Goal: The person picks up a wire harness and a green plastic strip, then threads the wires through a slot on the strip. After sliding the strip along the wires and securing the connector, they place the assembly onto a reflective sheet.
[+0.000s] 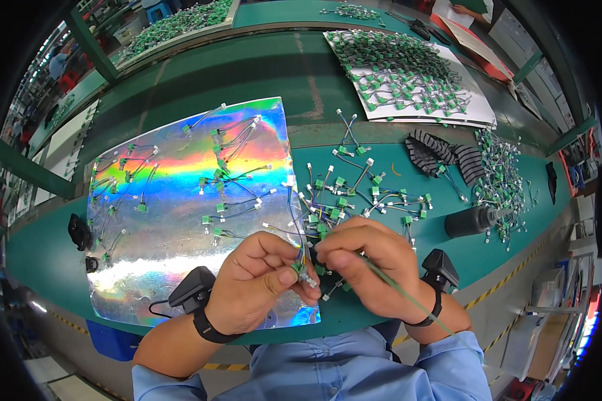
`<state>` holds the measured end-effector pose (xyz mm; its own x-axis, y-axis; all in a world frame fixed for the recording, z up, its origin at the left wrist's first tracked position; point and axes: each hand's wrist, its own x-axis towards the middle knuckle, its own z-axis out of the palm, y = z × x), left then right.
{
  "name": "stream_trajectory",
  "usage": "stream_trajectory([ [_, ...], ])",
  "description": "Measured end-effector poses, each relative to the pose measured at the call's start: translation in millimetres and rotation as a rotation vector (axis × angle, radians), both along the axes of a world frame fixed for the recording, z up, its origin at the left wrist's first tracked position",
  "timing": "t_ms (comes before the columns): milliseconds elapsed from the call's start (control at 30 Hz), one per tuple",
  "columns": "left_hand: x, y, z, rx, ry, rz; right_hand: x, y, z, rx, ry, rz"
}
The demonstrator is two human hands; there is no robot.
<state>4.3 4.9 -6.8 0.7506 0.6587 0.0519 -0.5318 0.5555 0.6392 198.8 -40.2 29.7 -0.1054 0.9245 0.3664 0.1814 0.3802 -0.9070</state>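
Note:
My left hand [251,284] pinches a small green connector [298,266] between thumb and fingers. Silvery metal parts show at its lower end, and thin coloured wires run up from it. Close beside it, my right hand [374,271] is closed round a long, thin green rod [405,294], whose tail slants down past the wrist toward my sleeve. The rod's front end is hidden by my fingers. Under and beyond my hands, several wired green connectors [334,212] lie in a loose heap on the green mat.
A shiny rainbow-silver sheet [160,247] with spaced wired connectors covers the left side. At the back right, white board [478,110] bears many more. A black bottle [467,222], striped dark cloth [441,155] and connector pile [505,180] are at the right.

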Motion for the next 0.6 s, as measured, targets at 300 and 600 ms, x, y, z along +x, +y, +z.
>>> stream_trajectory([
  [300,1.9,-13.1,4.3,0.446,0.441,0.370,-4.9,2.7,3.2,0.028,-0.280,-0.025],
  [600,1.2,-6.2,8.9,1.006,0.705,0.506,-3.4,5.0,-0.3,0.034,-0.274,-0.039],
])
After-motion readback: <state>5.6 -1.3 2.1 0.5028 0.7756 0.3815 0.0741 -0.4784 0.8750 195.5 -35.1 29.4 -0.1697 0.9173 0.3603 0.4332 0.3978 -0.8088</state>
